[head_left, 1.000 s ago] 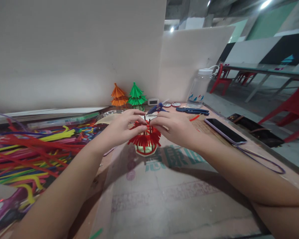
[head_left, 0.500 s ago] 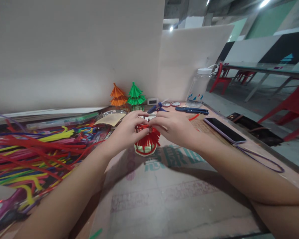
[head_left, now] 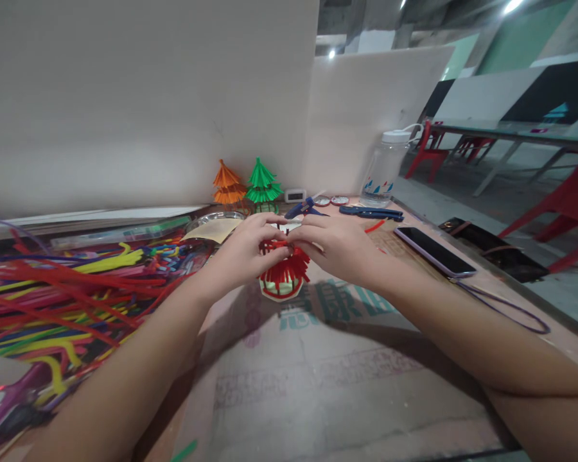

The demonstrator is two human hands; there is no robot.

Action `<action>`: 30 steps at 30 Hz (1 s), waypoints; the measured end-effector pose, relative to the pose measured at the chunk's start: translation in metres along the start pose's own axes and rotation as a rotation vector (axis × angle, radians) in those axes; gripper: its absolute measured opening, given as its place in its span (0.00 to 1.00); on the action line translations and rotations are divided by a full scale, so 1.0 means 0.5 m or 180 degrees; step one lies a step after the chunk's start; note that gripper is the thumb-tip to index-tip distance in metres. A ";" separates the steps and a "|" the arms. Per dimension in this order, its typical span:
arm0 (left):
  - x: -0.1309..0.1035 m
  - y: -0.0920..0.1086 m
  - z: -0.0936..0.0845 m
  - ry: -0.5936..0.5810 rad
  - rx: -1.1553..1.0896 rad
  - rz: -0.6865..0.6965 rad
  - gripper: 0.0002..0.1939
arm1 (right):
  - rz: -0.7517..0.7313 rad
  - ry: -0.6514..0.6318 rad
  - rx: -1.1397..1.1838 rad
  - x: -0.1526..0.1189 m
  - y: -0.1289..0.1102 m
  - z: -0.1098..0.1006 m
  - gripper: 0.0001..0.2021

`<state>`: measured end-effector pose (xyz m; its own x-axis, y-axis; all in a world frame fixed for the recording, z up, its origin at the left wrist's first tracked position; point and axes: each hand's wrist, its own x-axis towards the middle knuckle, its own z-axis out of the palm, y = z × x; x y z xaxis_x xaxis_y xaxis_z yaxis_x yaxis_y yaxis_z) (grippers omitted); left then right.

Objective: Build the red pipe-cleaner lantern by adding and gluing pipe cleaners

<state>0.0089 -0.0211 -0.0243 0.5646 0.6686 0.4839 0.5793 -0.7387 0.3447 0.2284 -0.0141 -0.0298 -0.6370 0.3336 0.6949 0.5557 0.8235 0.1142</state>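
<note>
Pale panel [head_left: 149,96] is rising behind the printed sheet [head_left: 318,398]. Left hand [head_left: 238,250] is now reaching further right, meeting right hand [head_left: 344,247]; the fingers are curling nearly closed around the red model [head_left: 284,273], standing mid-sheet, far side, apparently steadying its top, though I cannot tell how firmly they are gripping.

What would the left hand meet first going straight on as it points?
Probably the top of the red, fringed craft model, right at the fingertips of the left hand; the right hand comes just beyond, though depth is unclear.
</note>
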 end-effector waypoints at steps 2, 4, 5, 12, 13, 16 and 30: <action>-0.003 0.000 -0.012 0.0037 -0.0057 -0.0056 0.10 | 0.0007 0.0025 -0.0009 -0.001 0.001 0.000 0.11; -0.005 0.000 -0.025 0.0113 -0.0150 -0.0210 0.12 | 0.0041 -0.0004 -0.0003 -0.002 0.002 0.001 0.11; -0.006 0.000 -0.030 0.0149 -0.0197 -0.0302 0.13 | 0.0067 -0.0033 0.0015 -0.002 0.002 0.002 0.11; -0.006 -0.007 -0.039 0.0087 -0.0165 -0.0389 0.13 | 0.0016 0.0011 0.0157 0.000 0.002 0.010 0.10; -0.006 -0.009 -0.038 0.0074 -0.0151 -0.0374 0.13 | -0.0001 0.0012 0.0183 0.000 0.001 0.011 0.10; -0.006 -0.013 -0.040 0.0058 -0.0113 -0.0344 0.12 | -0.0015 0.0009 0.0202 -0.001 -0.001 0.011 0.10; -0.010 -0.018 -0.042 -0.0203 -0.0116 -0.0162 0.07 | -0.0148 0.0092 0.0123 0.002 0.000 0.011 0.09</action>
<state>-0.0115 -0.0197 -0.0127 0.5720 0.7086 0.4132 0.5870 -0.7055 0.3972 0.2249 -0.0115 -0.0330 -0.6456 0.2815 0.7099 0.5044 0.8551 0.1197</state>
